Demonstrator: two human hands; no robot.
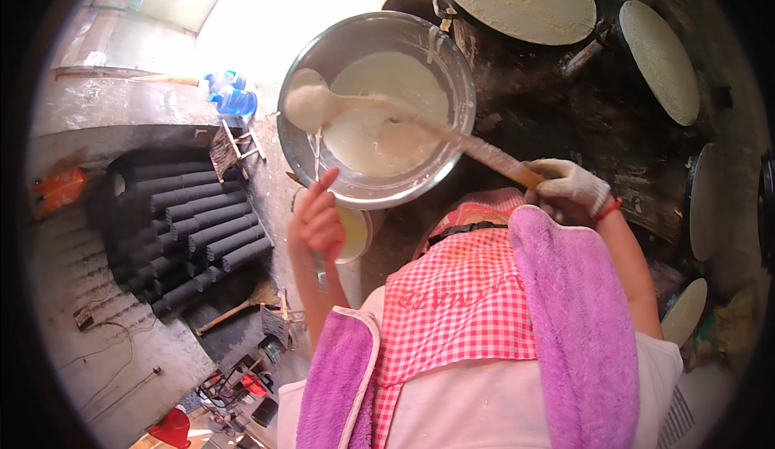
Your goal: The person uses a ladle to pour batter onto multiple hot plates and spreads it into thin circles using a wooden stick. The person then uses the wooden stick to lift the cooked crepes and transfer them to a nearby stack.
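Note:
My right hand (565, 186), in a pale work glove, is closed round the wooden handle of a long ladle (484, 156). Its batter-coated bowl hangs over the left side of a large metal basin (292, 154). Pale, runny batter (387, 118) lies in the basin. From beneath the ladle's bowl runs a thin whitish streak; whether it is dripping batter or a slim utensil, I cannot make out. My bare left hand (320, 221) is raised beside the basin's near left rim, index finger stretched out and the others curled. Below it stands a tub (367, 235) with yellowish liquid.
Round pans of pale batter or dough, one a large pan (521, 1), stand along the dark stove at the right. Stacked black cylinders (202, 223) fill the left floor, near a small stool (230, 150) and blue water bottles (232, 98). A broom (234, 312) lies lower left.

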